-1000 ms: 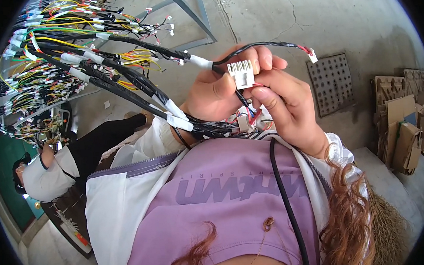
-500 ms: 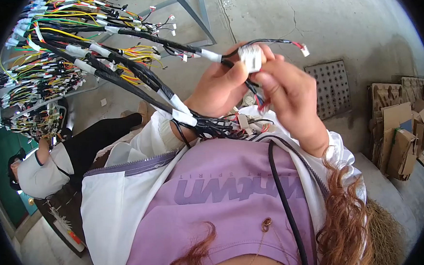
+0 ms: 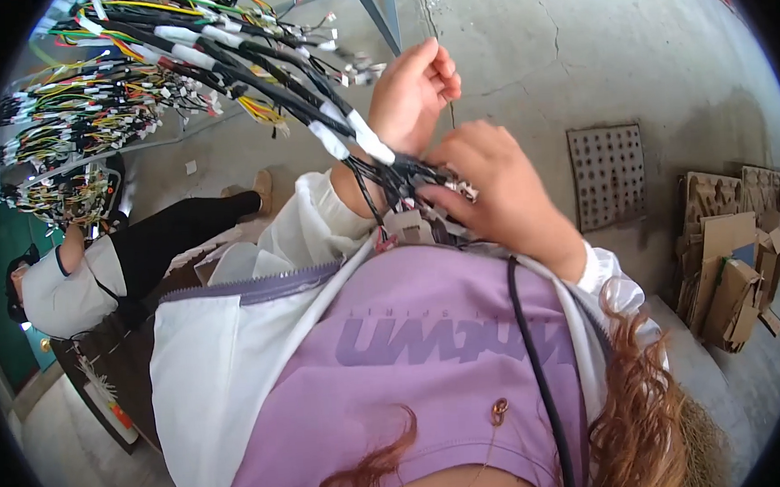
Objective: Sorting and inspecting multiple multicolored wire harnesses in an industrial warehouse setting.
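The left hand (image 3: 412, 95) has come away empty, fingers loosely curled, so it's free. The right hand (image 3: 489, 179) now closes around the black wire harness (image 3: 395, 177) by the purple shirt (image 3: 446, 280). I can't spot the white plug.

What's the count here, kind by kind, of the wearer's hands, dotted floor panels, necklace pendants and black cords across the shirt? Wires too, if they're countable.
Hands: 2, left hand and right hand
Panel: 1
Pendant: 1
Cord: 1
Total: 5
Wires: too tangled to count, left out
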`<action>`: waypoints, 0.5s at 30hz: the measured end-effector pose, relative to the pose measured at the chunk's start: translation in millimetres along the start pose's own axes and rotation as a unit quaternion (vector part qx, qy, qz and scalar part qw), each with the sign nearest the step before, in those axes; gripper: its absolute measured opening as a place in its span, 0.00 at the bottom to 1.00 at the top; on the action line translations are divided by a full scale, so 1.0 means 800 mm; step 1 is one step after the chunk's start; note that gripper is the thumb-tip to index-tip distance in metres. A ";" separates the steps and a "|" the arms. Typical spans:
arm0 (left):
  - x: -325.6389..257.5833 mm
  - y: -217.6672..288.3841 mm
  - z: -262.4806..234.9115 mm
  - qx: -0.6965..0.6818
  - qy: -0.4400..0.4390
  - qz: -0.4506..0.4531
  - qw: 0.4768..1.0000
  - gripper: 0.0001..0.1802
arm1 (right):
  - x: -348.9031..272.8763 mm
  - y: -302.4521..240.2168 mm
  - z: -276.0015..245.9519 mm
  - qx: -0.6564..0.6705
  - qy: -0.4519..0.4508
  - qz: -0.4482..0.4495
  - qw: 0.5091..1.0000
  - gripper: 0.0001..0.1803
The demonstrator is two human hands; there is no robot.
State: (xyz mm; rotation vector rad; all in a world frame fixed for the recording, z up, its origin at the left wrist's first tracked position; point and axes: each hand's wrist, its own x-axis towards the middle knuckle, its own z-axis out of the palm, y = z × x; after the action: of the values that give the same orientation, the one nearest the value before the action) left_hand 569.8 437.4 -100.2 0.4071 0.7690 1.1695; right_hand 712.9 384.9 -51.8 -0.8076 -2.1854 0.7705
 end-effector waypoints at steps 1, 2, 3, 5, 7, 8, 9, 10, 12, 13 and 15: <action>-0.004 -0.001 -0.003 -0.009 0.006 -0.009 1.000 0.11 | -0.001 -0.003 0.000 -0.041 -0.028 -0.003 0.999 0.09; -0.003 0.004 -0.004 -0.013 -0.002 -0.014 1.000 0.11 | 0.000 0.002 -0.001 -0.025 0.008 -0.002 1.000 0.09; -0.006 0.008 -0.006 0.013 -0.048 -0.011 0.999 0.10 | -0.001 0.009 -0.005 -0.008 0.045 -0.001 0.999 0.08; -0.014 0.017 -0.006 0.054 -0.124 -0.038 0.990 0.11 | -0.004 0.005 -0.021 0.086 0.078 0.124 0.985 0.03; -0.040 0.018 -0.002 0.053 -0.159 0.010 0.986 0.14 | -0.005 0.010 -0.033 0.193 0.061 0.254 0.946 0.05; -0.047 0.020 -0.001 0.058 -0.165 0.006 0.985 0.15 | -0.002 0.008 -0.036 0.242 0.064 0.292 0.923 0.08; -0.049 0.023 -0.001 0.063 -0.170 0.001 0.983 0.16 | 0.001 0.009 -0.042 0.237 0.068 0.292 0.924 0.08; -0.045 0.025 -0.007 0.076 -0.231 0.048 0.969 0.17 | 0.005 0.012 -0.044 0.262 0.045 0.330 0.906 0.08; -0.049 0.027 -0.010 0.112 -0.259 0.094 0.955 0.16 | 0.007 0.025 -0.047 0.320 0.002 0.373 0.871 0.09; -0.050 0.020 -0.010 0.091 -0.254 0.122 0.955 0.15 | 0.007 0.028 -0.048 0.319 0.003 0.376 0.870 0.09; -0.052 0.018 -0.012 0.114 -0.234 0.134 0.956 0.19 | 0.006 0.032 -0.048 0.347 -0.076 0.354 0.865 0.10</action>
State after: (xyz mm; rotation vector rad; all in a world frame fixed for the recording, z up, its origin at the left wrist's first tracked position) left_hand 545.8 403.1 -83.6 0.9680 0.4402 1.1741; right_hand 747.3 415.4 -44.7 -1.1686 -1.4823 1.8968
